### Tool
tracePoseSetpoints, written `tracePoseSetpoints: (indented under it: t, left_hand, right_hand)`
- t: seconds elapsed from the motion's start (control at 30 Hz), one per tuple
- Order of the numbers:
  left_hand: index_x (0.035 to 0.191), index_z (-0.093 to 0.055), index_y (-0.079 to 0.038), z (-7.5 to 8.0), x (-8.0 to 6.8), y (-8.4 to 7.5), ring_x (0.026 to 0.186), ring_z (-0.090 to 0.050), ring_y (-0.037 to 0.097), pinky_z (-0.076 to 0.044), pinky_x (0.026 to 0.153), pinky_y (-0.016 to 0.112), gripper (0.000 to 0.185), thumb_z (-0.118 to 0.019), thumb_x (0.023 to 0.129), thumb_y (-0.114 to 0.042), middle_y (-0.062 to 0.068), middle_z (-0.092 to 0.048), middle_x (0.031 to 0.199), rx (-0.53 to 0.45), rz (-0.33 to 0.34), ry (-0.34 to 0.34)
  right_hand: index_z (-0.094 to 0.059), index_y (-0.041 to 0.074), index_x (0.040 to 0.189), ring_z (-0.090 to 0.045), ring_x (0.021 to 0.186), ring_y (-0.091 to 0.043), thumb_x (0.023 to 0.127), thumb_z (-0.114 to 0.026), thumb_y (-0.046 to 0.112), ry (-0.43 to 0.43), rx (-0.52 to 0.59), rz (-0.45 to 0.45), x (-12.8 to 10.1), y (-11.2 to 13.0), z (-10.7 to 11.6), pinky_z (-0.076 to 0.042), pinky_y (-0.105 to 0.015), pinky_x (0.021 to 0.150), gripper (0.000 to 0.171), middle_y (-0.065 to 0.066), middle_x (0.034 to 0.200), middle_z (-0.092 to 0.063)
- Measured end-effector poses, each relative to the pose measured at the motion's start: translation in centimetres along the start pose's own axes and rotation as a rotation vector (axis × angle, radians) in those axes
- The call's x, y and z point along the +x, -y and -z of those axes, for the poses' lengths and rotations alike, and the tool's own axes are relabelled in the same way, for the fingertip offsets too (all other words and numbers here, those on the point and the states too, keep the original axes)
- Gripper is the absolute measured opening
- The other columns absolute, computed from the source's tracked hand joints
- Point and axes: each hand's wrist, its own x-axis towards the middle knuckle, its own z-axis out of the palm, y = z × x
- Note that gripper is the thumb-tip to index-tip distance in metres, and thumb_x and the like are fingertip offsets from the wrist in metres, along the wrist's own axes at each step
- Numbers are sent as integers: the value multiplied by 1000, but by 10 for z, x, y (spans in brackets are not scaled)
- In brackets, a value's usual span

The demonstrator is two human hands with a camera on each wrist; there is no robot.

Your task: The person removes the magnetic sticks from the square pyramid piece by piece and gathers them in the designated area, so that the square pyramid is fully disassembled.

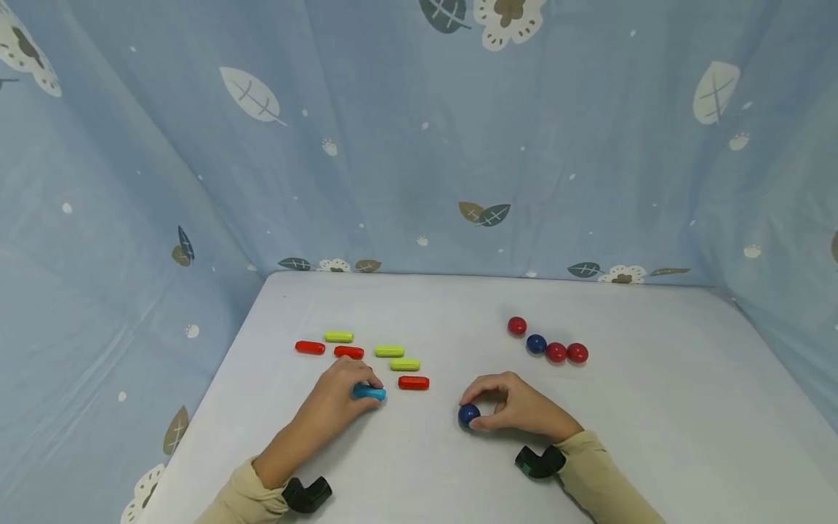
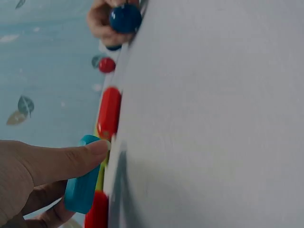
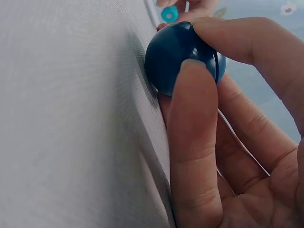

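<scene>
My left hand (image 1: pixel 340 393) pinches a light blue ribbed stick (image 1: pixel 369 392) between thumb and fingers, just over the table. In the left wrist view the thumb presses the side of this blue stick (image 2: pixel 84 185). A small hole shows in its end (image 3: pixel 169 14) in the right wrist view. To the right, my right hand (image 1: pixel 524 406) grips a dark blue ball (image 1: pixel 468 415) with thumb and forefinger. Seen from the right wrist, the ball (image 3: pixel 183 57) is glossy, with a dark line across it, and appears to touch or nearly touch the white cloth.
Beyond my left hand lie red sticks (image 1: pixel 414 383) and yellow-green sticks (image 1: pixel 389 351). Farther back on the right, red balls (image 1: pixel 556 353) and another blue ball (image 1: pixel 536 344) sit close together. A blue patterned curtain (image 1: pixel 419 145) rises behind the white tabletop (image 1: pixel 655 407).
</scene>
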Motion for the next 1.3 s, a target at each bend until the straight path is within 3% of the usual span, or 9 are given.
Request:
tracePoseSetpoints:
  t: [0.2,0.47,0.73,0.83,0.97,1.07,1.23,1.3]
  left_hand:
    - [89,-79,-23,2,-3,11,103,-58,12,-57,89,37,21,-93,74,-18,-9,-71,97,34,51,-8]
    - [88,-80,-24,4,-2,15,98,-56,9,-56,85,33,18,-93,75,-23,-12,-70,93,64,39,-30]
    - [98,-81,-20,5,-3,11,104,-59,12,-58,91,37,28,-95,73,-22,-6,-71,104,82,25,-29]
    - [101,-80,-20,6,-6,4,105,-60,12,-58,91,37,31,-95,73,-22,-6,-70,106,66,-11,-37]
    - [98,-77,-18,1,-7,-13,96,-61,12,-58,84,31,27,-93,76,-19,-8,-68,99,-35,-140,-46]
    - [96,-76,-17,-11,-7,-32,86,-61,10,-55,77,22,20,-89,81,-19,-8,-68,95,-137,-231,38]
    - [96,-76,-21,-39,-6,-65,78,-54,-1,-48,71,13,11,-83,88,-24,-14,-67,94,-241,-333,296]
    - [96,-76,-22,-50,-6,-74,77,-52,-4,-46,70,10,10,-83,89,-25,-15,-67,92,-253,-396,367]
  right_hand:
    - [-76,16,113,-63,94,-2,87,-84,18,4,14,2,0,0,-1,-54,-20,61,28,-6,115,-75]
    - [-76,15,114,-63,94,-4,86,-85,18,-3,27,-9,0,3,0,-53,-20,60,29,-7,115,-75]
    - [-76,15,114,-63,96,-4,86,-84,17,2,23,-9,1,3,1,-54,-20,62,29,-7,116,-75]
    - [-76,15,114,-63,97,-4,87,-84,18,7,25,-10,1,3,1,-54,-20,62,29,-7,116,-75]
    - [-76,15,114,-63,96,-4,87,-84,18,8,23,-9,1,3,3,-55,-21,62,29,-6,116,-75]
    - [-76,15,114,-63,96,-3,87,-84,18,5,16,1,1,2,3,-55,-21,62,28,-7,115,-75]
    - [-76,14,114,-64,97,-2,87,-84,18,-1,12,17,0,2,2,-55,-22,62,28,-7,115,-75]
    - [-76,15,114,-63,97,-2,87,-84,18,0,12,22,0,2,1,-54,-22,61,29,-7,115,-75]
